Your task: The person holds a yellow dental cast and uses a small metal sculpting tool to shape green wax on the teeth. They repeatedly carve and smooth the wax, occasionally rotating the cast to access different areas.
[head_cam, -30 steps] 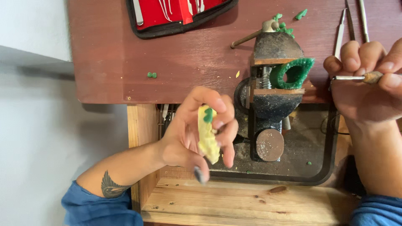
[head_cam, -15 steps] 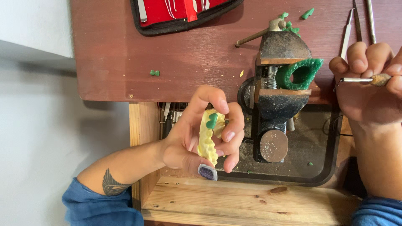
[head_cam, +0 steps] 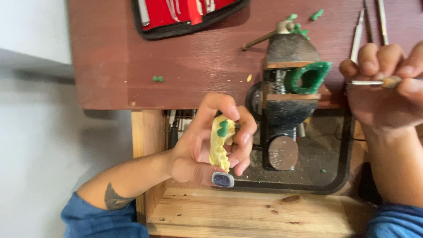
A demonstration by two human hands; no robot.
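Turned slightly since a moment ago, the yellow tooth model (head_cam: 219, 147) with green wax (head_cam: 223, 128) sits pinched in the left hand (head_cam: 207, 141), unfinished, while the right hand (head_cam: 387, 88) grips a thin tool (head_cam: 372, 82) near the vise (head_cam: 286, 101).

red case (head_cam: 185, 17) cut by top edge

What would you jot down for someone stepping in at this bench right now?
Left hand: grips the yellow dental cast, green wax tooth on it, held over the open drawer.
Right hand: holds a wooden-handled carving tool, away from the cast.
Small vise clamps a green wax ring.
Done: wax sits on the cast.
Left: shaping it, probably; the tool is not touching it.
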